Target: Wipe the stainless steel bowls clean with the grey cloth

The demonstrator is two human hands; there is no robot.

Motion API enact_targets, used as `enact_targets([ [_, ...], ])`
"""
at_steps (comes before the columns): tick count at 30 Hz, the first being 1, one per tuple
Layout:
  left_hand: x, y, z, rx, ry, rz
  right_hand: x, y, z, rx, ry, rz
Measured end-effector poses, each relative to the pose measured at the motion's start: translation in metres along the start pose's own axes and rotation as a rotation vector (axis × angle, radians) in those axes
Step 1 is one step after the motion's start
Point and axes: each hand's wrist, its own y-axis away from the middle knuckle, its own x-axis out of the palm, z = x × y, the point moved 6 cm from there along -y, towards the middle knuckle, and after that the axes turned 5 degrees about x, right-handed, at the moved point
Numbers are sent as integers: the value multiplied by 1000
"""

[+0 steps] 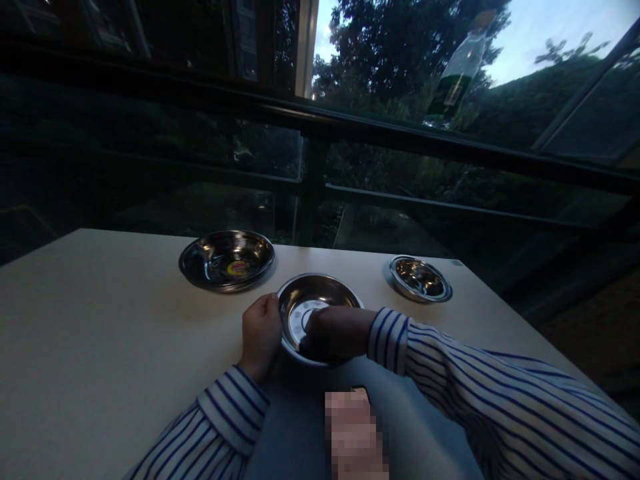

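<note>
Currently my left hand (pixel 261 330) is closed on the near-left rim of the middle bowl (pixel 320 287), with the fingers (pixel 267 305) curled over the edge to steady it. The bowl sits on the counter (pixel 100 333) close to its near edge, right in front of me. My right hand (pixel 333 333) reaches down inside it from the right, against the near wall. It is too dark there for me to tell whether those fingers are pinched on anything or just pressed to the metal.

A pale round patch (pixel 304 313) shows on the floor of this bowl, just left of my right hand. I read it as a label or its leftover, so the work in this bowl looks partly done at most.

The large bowl (pixel 227 260) stands behind and to the left, apart from my hands, with a yellow and red sticker (pixel 239 269) in its bottom; it looks untouched. The small bowl (pixel 420 279) is well off to the right, and I can make out no sticker in it, though the glare makes that unsure.

By my judgement one bowl is in hand and at least one still carries its sticker.
</note>
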Motion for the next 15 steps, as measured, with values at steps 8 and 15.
enact_targets([
  [8, 1, 0, -1, 17, 28, 43, -7, -24, -19, 118, -200, -281],
  [15, 2, 1, -2, 21, 14, 43, -9, -31, -21, 338, -377, -410],
])
